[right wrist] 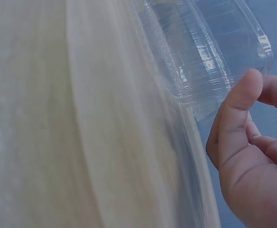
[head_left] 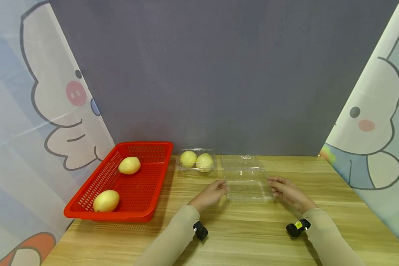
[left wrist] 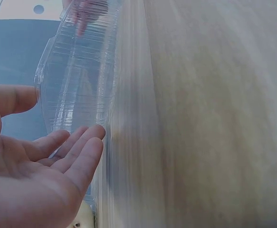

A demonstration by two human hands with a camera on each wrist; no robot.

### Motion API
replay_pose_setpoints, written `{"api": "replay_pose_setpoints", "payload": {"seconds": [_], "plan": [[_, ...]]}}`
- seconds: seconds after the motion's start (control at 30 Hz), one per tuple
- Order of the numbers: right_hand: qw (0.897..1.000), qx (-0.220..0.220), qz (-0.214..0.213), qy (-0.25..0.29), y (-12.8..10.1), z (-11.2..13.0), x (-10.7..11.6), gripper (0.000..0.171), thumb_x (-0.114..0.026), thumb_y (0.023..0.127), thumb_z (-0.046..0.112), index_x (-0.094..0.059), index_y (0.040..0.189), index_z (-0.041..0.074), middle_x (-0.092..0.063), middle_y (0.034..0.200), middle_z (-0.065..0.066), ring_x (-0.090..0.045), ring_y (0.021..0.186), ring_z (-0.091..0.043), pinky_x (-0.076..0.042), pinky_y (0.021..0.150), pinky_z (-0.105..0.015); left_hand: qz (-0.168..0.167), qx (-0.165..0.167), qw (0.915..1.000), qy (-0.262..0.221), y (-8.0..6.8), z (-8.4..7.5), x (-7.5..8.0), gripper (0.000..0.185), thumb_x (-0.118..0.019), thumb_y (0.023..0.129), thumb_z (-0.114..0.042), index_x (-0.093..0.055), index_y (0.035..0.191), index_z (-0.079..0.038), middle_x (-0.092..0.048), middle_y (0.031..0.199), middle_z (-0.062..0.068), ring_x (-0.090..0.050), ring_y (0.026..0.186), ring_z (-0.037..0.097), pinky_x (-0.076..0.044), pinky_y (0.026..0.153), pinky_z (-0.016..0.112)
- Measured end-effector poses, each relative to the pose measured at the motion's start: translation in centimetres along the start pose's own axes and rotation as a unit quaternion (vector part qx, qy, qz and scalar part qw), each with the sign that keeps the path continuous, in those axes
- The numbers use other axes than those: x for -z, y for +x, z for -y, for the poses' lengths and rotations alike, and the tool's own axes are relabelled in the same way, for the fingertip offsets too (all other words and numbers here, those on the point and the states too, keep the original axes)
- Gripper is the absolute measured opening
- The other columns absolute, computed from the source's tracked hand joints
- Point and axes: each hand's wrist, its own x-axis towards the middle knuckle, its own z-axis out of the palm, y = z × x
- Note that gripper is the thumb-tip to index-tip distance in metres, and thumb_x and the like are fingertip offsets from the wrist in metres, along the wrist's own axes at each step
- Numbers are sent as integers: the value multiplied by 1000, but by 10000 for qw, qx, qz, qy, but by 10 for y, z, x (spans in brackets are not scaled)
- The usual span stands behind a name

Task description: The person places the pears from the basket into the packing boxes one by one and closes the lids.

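Note:
A clear plastic clamshell box lies on the wooden table with its lid folded back toward the wall. It holds nothing. My left hand is at the box's left side; in the left wrist view the thumb meets the rim while the other fingers stretch out loosely beside the wall. At the opposite side, my right hand pinches the rim near a corner between thumb and forefinger. Behind and left of this box stands another clear box with two pale yellow fruits inside.
On the left, a red plastic basket carries two more pale yellow fruits, one fruit toward the back and one fruit at the front. A grey wall closes off the table's far edge, with cartoon-printed cloths at both sides.

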Motion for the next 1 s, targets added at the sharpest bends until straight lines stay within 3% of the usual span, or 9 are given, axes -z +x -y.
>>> {"api": "replay_pose_setpoints", "payload": {"seconds": [0.33,0.7,1.0], "plan": [[9999,-44,-66,125,-1,2,-2,62,-49,107,17,-20,147,-19,-49,106,-7,-49,80,-6,-50,68,-20,27,-83,9998,155,1,-1,2,62,-51,105,-36,-35,154,-1,-50,142,15,-46,133,36,-42,105,52],[9998,0,-105,146,1,-1,-1,61,-50,107,17,-22,147,-19,-50,105,-6,-49,80,-5,-50,67,-19,-130,-290,9933,1112,0,-6,6,67,-50,104,-41,-35,151,5,-56,138,15,-53,128,33,-44,104,48],[9999,8,-84,135,0,-2,-1,61,-50,107,17,-21,147,-19,-50,105,-6,-49,80,-6,-50,68,-19,-275,-457,9861,1571,-3,-11,9,70,-48,104,-46,-36,152,3,-46,148,21,-53,129,34,-45,104,48]]}}
